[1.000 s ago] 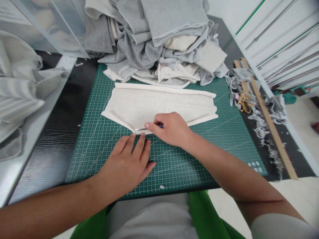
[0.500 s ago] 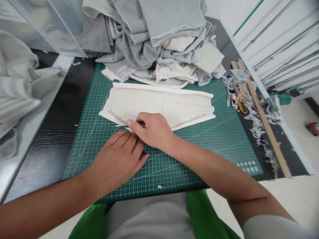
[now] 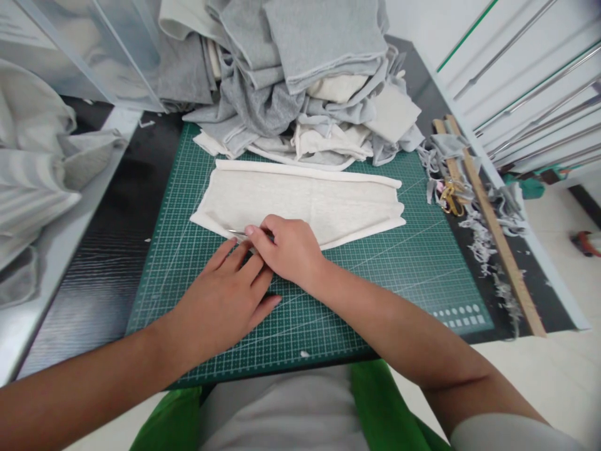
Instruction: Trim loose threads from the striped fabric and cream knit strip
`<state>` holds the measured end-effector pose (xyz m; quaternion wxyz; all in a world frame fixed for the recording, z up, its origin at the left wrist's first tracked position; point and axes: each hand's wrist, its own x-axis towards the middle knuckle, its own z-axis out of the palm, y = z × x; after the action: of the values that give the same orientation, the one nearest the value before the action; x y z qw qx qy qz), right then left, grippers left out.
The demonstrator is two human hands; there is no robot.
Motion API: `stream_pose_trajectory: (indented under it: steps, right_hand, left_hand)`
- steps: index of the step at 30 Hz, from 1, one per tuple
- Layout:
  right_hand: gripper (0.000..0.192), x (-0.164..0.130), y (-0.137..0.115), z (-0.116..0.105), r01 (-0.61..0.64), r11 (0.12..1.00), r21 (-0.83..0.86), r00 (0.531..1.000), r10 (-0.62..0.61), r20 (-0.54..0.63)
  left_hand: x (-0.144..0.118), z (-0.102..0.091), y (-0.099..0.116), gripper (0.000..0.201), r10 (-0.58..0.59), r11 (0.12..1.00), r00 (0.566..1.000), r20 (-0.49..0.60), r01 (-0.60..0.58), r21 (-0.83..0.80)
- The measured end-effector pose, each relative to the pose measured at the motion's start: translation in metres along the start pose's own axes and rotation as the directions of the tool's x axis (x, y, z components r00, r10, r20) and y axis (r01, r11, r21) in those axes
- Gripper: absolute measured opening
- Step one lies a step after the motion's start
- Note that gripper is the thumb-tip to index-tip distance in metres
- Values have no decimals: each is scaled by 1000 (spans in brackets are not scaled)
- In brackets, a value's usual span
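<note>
A cream piece of knit fabric (image 3: 267, 194) lies flat, its long edges curled into rolls. My right hand (image 3: 291, 247) is closed over the near edge of it, around a slim pointed metal tool (image 3: 237, 233). The tool's tip points left over the fabric's near edge; the rest is hidden in my fist, so its exact kind does not show. My left hand (image 3: 235, 291) rests palm down on the mat just in front, fingers spread, fingertips at the fabric's near edge and close to my right fingers.
A green gridded cutting mat (image 3: 375, 282) covers the black table. Grey and cream fabrics (image 3: 323, 44) are heaped at the back. On the right lie wooden strips (image 3: 504, 244), gold-handled scissors (image 3: 451, 199) and scraps (image 3: 483, 244). More fabric (image 3: 37, 163) hangs at the left.
The metal tip has moved slightly up and right, from beside the fabric's near edge to over it. My left fingers have spread a little. The view has shifted slightly.
</note>
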<state>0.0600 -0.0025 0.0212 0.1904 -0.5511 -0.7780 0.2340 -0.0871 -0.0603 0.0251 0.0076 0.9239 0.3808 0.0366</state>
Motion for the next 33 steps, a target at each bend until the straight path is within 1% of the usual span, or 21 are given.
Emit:
stream_pose_trajectory:
  steps: [2, 4, 7, 10, 14, 18, 24, 28, 33]
  right_hand:
    - [41, -4, 3, 2, 24, 998, -62, 1000, -24, -3]
    - [41, -7, 4, 3, 37, 996, -84, 999, -38, -10]
    - [40, -7, 4, 3, 32, 997, -68, 999, -34, -32]
    - [38, -7, 4, 2, 32, 998, -47, 998, -34, -49]
    - [36, -11, 9, -6, -23, 999, -31, 998, 21, -53]
    - [38, -14, 16, -17, -60, 998, 6, 998, 61, -18]
    - [41, -10, 19, -23, 4, 999, -48, 996, 1, 92]
    - [40, -6, 18, -24, 3, 997, -79, 991, 8, 131]
    - [39, -4, 20, -26, 11, 996, -84, 986, 4, 169]
  left_hand:
    - [0, -1, 0, 43, -9, 1000, 1000, 19, 9, 3]
    - [-2, -2, 0, 43, -13, 1000, 999, 36, 12, 9]
    - [-8, -2, 0, 48, -7, 1000, 998, 61, 6, 18]
    - [-17, 2, 0, 53, -9, 1000, 998, 58, 8, 15]
    - [-27, 9, 3, 62, -50, 999, 998, 40, 49, 10]
    - [-31, 12, 6, 63, -45, 999, 999, 26, 44, 10]
    - [-32, 9, 8, 61, -42, 999, 999, 30, 41, 26]
    - [-33, 9, 10, 58, -49, 998, 999, 18, 49, 34]
    - [-33, 8, 9, 55, -25, 999, 1000, -4, 25, 37]
